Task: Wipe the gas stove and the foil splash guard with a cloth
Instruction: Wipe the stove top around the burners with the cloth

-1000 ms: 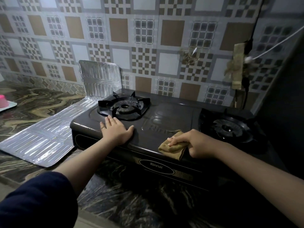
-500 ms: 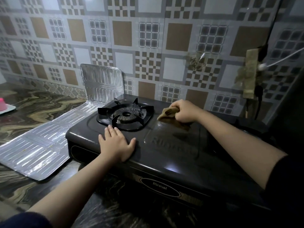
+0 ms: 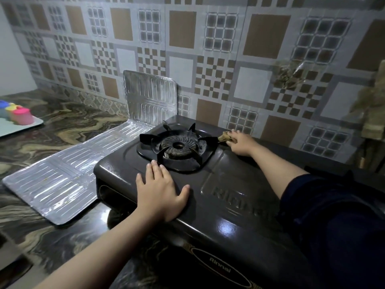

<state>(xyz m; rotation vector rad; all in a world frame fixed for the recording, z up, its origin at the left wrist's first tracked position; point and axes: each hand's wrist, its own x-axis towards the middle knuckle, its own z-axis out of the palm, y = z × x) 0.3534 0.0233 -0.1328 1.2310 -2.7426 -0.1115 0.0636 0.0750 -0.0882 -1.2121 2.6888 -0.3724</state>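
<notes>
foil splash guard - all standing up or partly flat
Partly flat: one panel of the foil splash guard stands against the wall, the rest lies on the counter.

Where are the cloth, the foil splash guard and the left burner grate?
cloth (image 3: 224, 137), head view, on the bunched bit showing beyond the right hand's fingers.
foil splash guard (image 3: 151, 98), head view, middle of the upright panel.
left burner grate (image 3: 179, 146), head view, on the ribbed burner ring.

A home kitchen: a dark two-burner gas stove sat on a marbled stone counter against a patterned tiled wall, a foil splash guard beside it, coloured plastic cups nearby.
</notes>
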